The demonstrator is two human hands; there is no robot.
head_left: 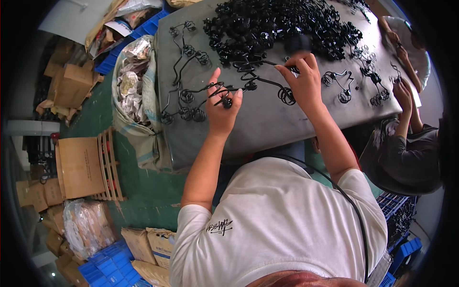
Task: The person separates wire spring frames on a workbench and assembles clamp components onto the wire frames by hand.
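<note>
Hands apart. R hand (307, 82) pinches bent wire (269, 62), long axis approx. L–R, coil end pointing toward L hand (221, 115) side. L hand part-curled w/ coiled wire (227, 102) across fingers; can't tell if firmly gripped. Loose wire (268, 82) on table (267, 117) betw. hands, slanting nearwards to R, nearer R hand. Wire pile (282, 28) just beyond R hand.
</note>
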